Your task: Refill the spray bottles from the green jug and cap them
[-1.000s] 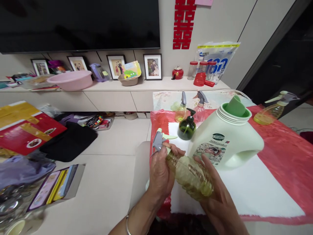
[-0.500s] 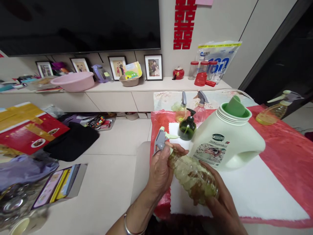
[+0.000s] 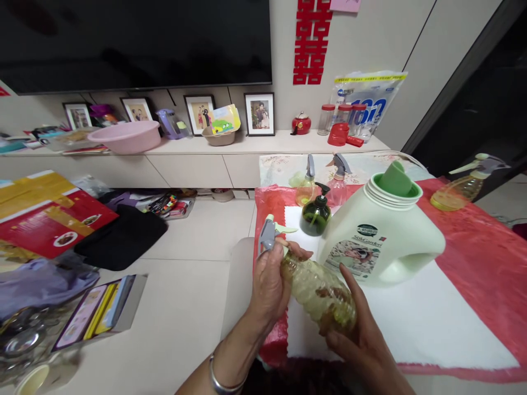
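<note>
A clear ribbed spray bottle (image 3: 319, 291) with a yellowish tint lies tilted between both hands, its grey and pale green spray head (image 3: 269, 233) pointing up to the left. My left hand (image 3: 269, 280) is closed around the bottle's neck just below the head. Near the bottle's base, my right hand (image 3: 360, 329) cups it from the right side, with fingers curved and thumb below. Right behind the hands stands a large pale green jug (image 3: 382, 241) with a green cap (image 3: 396, 179) in its mouth. A dark green pump bottle (image 3: 315, 215) is beside it.
Two spray bottles (image 3: 307, 186) (image 3: 338, 184) stand behind the pump bottle. Another spray bottle (image 3: 461, 189) is at the right on the red cover (image 3: 473, 241). A white sheet (image 3: 436, 323) lies under the jug. Boxes and bags are on the floor at the left.
The held bottle has shifted slightly left and turned a little. My right hand's fingers have spread and loosened somewhat at its base.
</note>
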Demonstrator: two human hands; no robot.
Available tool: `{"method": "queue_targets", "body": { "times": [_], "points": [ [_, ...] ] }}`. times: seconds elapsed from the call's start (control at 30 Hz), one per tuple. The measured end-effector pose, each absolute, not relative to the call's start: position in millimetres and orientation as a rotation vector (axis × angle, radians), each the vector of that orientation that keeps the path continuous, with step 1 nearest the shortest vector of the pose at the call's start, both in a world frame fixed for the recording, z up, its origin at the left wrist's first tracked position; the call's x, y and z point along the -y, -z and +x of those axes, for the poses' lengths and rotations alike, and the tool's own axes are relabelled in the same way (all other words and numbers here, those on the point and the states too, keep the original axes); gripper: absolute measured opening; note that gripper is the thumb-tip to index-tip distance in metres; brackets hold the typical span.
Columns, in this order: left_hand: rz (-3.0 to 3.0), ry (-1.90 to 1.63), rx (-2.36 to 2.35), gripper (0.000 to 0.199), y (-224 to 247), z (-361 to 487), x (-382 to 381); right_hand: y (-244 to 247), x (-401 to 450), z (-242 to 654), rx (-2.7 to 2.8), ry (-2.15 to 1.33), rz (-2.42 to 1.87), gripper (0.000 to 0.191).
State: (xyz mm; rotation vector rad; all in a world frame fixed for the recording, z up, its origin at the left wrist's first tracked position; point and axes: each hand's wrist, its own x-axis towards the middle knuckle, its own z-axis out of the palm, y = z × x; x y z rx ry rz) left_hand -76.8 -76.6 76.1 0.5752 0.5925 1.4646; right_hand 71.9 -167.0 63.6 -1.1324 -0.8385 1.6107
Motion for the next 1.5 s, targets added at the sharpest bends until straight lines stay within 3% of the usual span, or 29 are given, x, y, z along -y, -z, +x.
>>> {"method": "queue_targets", "body": {
  "times": [0.17, 0.43, 0.57, 0.67, 0.77, 0.9, 1.03, 1.13, 1.37, 1.43, 1.5],
  "points": [
    [0.565, -1.354, -0.503, 0.025, -81.6, -82.7, 78.8, -64.6, 164.0, 77.4, 0.463, -2.08, -0.971, 0.128],
    [0.631, -1.473, -0.578, 0.025, -77.9, -78.2, 74.9, -61.5, 166.8, 68.7, 0.845, -1.502, -1.221, 0.126],
    [0.632, -1.391, -0.553, 0.026, -81.4, -78.7, 75.7, -50.0, 170.0, 81.0, 0.744, -1.768, -1.146, 0.113],
    [0.658, -1.383, -0.524, 0.024, -83.3, -77.7, 77.0, -53.0, 168.2, 82.8, 0.525, -1.956, -1.083, 0.113],
    [0.644, -1.45, -0.573, 0.025, -79.9, -75.1, 76.1, -62.3, 167.7, 77.6, 0.593, -1.838, -1.114, 0.116],
    [0.571, -1.475, -0.602, 0.024, -74.0, -73.4, 74.4, -68.2, 171.7, 76.2, 0.783, -1.588, -1.143, 0.132],
    [0.577, -1.413, -0.532, 0.024, -77.9, -76.2, 76.5, -58.8, 172.1, 86.2, 0.608, -1.969, -1.007, 0.12],
    [0.59, -1.401, -0.505, 0.022, -82.0, -78.6, 77.7, -48.0, 169.6, 88.9, 0.556, -2.18, -0.854, 0.122],
    [0.62, -1.455, -0.585, 0.022, -72.8, -76.8, 77.0, -43.1, 170.1, 75.3, 0.985, -1.218, -1.421, 0.11],
    [0.627, -1.418, -0.576, 0.024, -71.4, -76.8, 77.8, -41.5, 170.2, 79.0, 1.047, -1.233, -1.39, 0.112],
    [0.624, -1.369, -0.568, 0.027, -72.2, -78.0, 79.1, -40.6, 169.5, 85.5, 0.96, -1.58, -1.269, 0.114]
  ]
}}
